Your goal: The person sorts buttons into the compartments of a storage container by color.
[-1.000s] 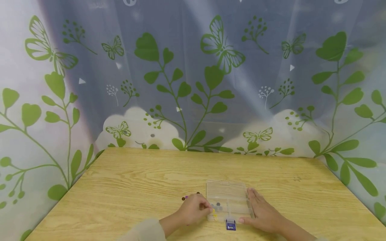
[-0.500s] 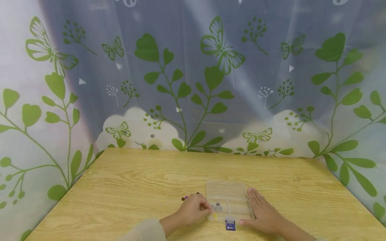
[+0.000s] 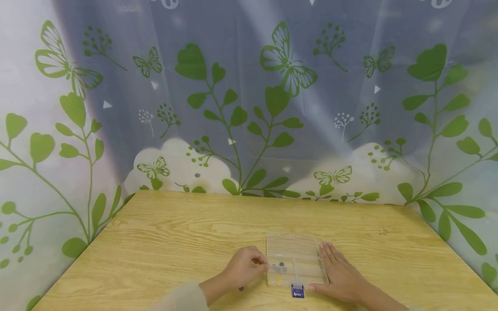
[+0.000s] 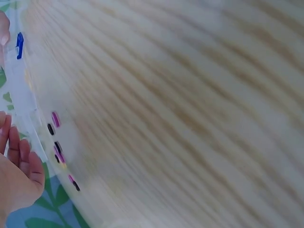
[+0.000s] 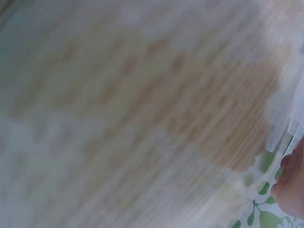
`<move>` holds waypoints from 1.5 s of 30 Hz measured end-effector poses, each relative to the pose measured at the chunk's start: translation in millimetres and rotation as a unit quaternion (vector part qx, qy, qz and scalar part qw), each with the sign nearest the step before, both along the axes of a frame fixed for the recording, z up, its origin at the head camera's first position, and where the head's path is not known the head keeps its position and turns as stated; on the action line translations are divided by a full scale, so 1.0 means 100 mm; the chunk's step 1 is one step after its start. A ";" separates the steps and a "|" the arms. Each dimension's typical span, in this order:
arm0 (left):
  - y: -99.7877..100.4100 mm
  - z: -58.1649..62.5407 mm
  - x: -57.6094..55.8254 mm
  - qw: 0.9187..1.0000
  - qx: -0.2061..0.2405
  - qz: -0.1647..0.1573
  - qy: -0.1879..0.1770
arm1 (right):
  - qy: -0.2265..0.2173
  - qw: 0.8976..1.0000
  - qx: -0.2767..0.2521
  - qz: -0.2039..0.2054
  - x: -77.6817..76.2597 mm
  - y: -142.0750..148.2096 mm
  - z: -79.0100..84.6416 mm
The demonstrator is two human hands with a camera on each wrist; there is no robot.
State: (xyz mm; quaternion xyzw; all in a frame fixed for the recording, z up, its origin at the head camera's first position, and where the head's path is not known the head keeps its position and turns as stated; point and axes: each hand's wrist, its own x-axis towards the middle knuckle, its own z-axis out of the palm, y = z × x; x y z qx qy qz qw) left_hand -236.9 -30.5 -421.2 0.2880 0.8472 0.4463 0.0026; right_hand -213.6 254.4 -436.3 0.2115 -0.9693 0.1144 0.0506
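"How far along?"
"Partway, I'd judge: dark discs (image 3: 282,264) and yellow bits (image 3: 278,279) sit in the clear box (image 3: 309,268) near the table's (image 3: 175,242) front edge; loose magenta and black discs (image 4: 58,147) remain outside, near the left hand (image 3: 246,267)"
"Fingers?"
"Left's curled at the box's left edge, whether pinching anything I can't tell; right hand (image 3: 344,274) straight-fingered along its right edge"

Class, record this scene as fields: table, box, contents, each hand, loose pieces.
Table: wood-grain top
Box: clear, with blue clasp at near edge
Contents: dark pieces, yellow pieces
Left hand: at box's left edge; grip unclear
Right hand: against box's right side
Loose pieces: mostly black and purple, on table
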 end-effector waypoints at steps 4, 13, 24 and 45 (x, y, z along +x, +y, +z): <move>-0.09 -0.02 -0.01 1.000 0.012 -0.002 0.006 | 0.001 1.000 0.001 -0.004 0.01 0.00 0.00; -0.25 -0.05 -0.02 1.000 0.009 0.014 0.020 | 0.024 1.000 0.014 0.001 0.01 0.00 0.01; -0.40 -0.05 -0.04 0.998 0.004 0.056 0.033 | 0.005 1.000 0.025 -0.003 0.00 -0.01 0.01; -0.39 -0.08 -0.19 0.997 -0.027 0.055 0.051 | -0.002 1.000 0.022 -0.005 0.00 -0.01 0.02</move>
